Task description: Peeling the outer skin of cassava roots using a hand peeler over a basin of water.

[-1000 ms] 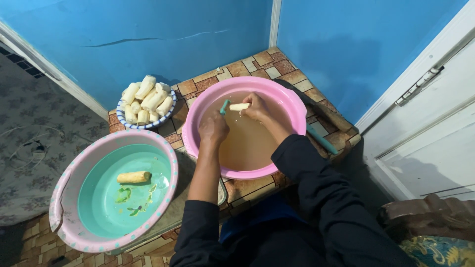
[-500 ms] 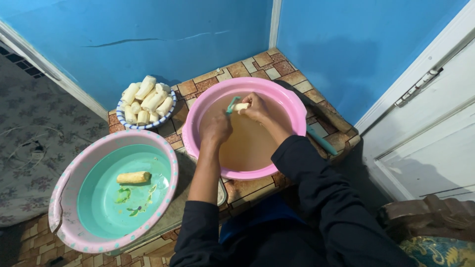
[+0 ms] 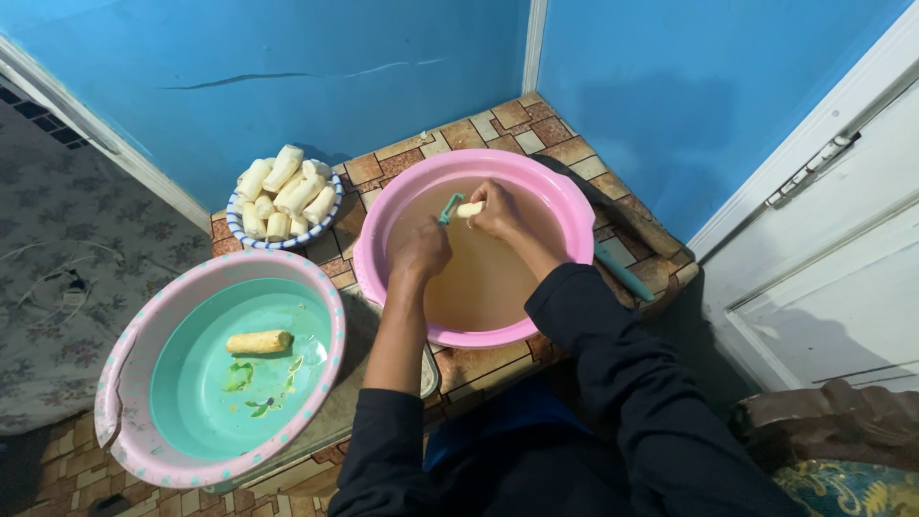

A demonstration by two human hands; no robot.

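Note:
A pink basin (image 3: 565,206) of murky brown water sits on the tiled floor. Both my hands are over it. My left hand (image 3: 419,254) grips a teal peeler (image 3: 447,208), its head against a pale peeled root piece (image 3: 469,209). My right hand (image 3: 500,211) holds that piece just above the water at the basin's far side. Dark sleeves cover both my arms.
A patterned plate (image 3: 251,239) heaped with several pale peeled pieces stands at the back left. A larger teal basin with a pink rim (image 3: 129,345) at the left holds one piece (image 3: 257,342) and green scraps. A teal-handled tool (image 3: 622,274) lies right of the pink basin. A white door is at the right.
The peeler and the pale piece have shifted slightly to the right over the water. Both hands stay over the pink basin; nothing else has moved.

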